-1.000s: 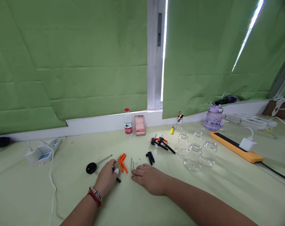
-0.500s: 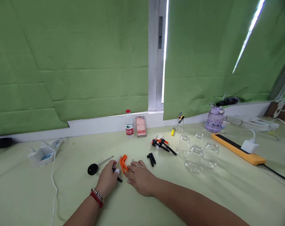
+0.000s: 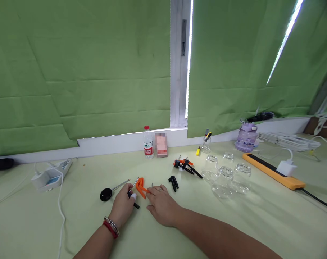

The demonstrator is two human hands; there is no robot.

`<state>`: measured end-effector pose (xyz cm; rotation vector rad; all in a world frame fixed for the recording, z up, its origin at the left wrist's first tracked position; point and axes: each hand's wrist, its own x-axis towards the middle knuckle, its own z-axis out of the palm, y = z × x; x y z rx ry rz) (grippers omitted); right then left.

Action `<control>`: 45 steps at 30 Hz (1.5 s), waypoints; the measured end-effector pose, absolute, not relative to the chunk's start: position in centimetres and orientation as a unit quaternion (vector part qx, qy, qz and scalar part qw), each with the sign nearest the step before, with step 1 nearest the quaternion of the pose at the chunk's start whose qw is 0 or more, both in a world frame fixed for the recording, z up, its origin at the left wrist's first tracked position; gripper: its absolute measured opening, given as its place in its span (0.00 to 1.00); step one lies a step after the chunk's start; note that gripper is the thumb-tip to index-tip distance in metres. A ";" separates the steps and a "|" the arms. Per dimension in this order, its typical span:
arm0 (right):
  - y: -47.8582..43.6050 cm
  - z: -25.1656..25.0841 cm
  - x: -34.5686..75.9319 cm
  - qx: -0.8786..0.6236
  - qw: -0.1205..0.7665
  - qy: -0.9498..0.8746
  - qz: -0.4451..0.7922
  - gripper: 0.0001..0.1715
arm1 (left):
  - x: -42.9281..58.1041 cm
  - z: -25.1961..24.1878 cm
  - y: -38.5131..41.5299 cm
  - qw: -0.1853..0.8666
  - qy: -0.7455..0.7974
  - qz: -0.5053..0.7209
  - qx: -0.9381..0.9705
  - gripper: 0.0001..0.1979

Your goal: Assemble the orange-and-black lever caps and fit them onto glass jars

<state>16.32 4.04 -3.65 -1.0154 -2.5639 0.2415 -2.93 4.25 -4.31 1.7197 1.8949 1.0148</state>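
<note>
Two hands are working: the left hand [image 3: 124, 201] is gripping a slender black-handled metal tool [image 3: 136, 205]; the right hand [image 3: 162, 205] is touching (pinching or not, I cannot tell) a bent orange plastic piece [image 3: 140, 184] between them. Positioning is seemingly underway; lifting would be needing a secure pinch.

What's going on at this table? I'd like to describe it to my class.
A person is handling small parts at the table. The left hand has its grip on a black-handled tool with a metal shaft. The right hand, palm down, touches the orange plastic; whether it is pinching it is unclear. A round-handled screwdriver lies by the left hand, two black pieces lie beyond the right, and glass jars stand farther right.
</note>
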 end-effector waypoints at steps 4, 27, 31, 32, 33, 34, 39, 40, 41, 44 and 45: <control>3.9 -3.6 16.6 -0.363 0.192 -0.908 0.090 0.25 | -2.9 -4.3 4.3 0.195 0.676 0.372 0.605 0.15; 0.6 -5.5 26.2 -0.426 0.283 -0.851 0.117 0.18 | -0.4 -1.5 0.8 0.379 0.448 0.278 0.761 0.11; 0.7 -5.3 26.1 -0.443 0.295 -0.836 0.135 0.14 | -0.1 -1.7 0.3 0.386 0.428 0.207 0.791 0.12; 0.7 -5.2 26.1 -0.443 0.293 -0.835 0.142 0.14 | -0.1 -1.7 0.2 0.383 0.425 0.191 0.797 0.12; 0.7 -5.0 26.0 -0.444 0.289 -0.835 0.151 0.12 | 0.0 -1.7 0.2 0.379 0.424 0.178 0.803 0.13; 0.8 -4.9 26.0 -0.448 0.285 -0.833 0.159 0.11 | 0.0 -1.7 0.2 0.375 0.426 0.169 0.806 0.13; 1.0 -4.2 26.1 -0.471 0.267 -0.822 0.175 0.06 | 0.2 -1.5 0.5 0.325 0.438 0.156 0.823 0.16; 1.0 -4.1 26.1 -0.472 0.261 -0.824 0.174 0.07 | 0.2 -1.4 0.5 0.319 0.438 0.152 0.826 0.17; 1.0 -3.9 26.2 -0.471 0.253 -0.827 0.172 0.08 | 0.2 -1.3 0.6 0.314 0.439 0.149 0.828 0.17; 1.0 -3.7 26.4 -0.469 0.227 -0.836 0.170 0.12 | 0.3 -1.0 0.5 0.307 0.440 0.136 0.833 0.18; 1.0 -3.7 26.5 -0.470 0.222 -0.837 0.171 0.12 | 0.3 -0.9 0.5 0.305 0.439 0.133 0.835 0.18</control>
